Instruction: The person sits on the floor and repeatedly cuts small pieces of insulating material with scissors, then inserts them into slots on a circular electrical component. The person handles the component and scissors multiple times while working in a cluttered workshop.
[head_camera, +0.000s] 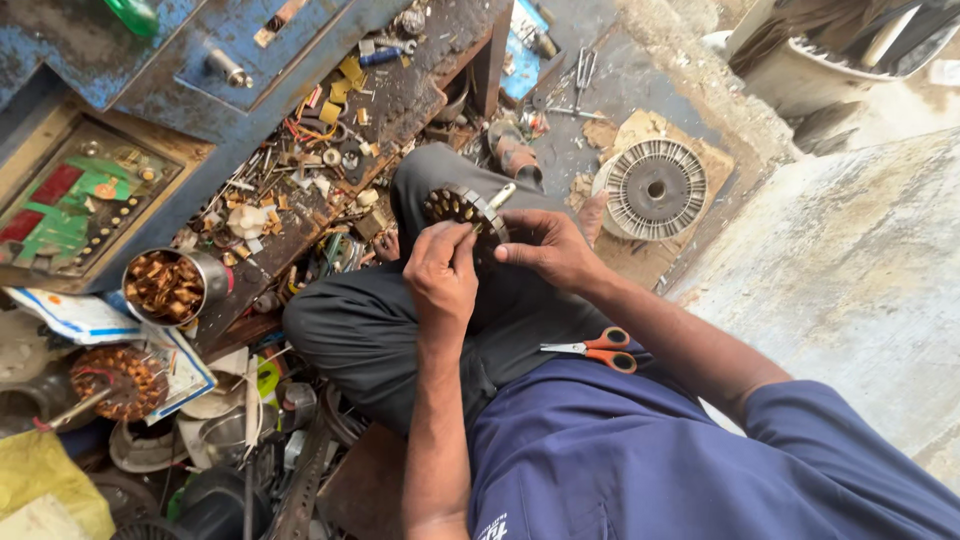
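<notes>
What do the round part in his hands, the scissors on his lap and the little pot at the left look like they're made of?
The round part looks like dark steel wound with copper wire: brownish coils ring its rim, and a bright metal shaft sticks out. The scissors have shiny steel blades and orange handles, probably plastic. The pot looks like plain polished metal, with a grey reflective wall, and holds copper-coloured scraps. Both the left hand and the right hand grip the part.

motor stator (462, 208) half hidden behind both hands, green bottle (133, 14) cut off at top edge
</notes>
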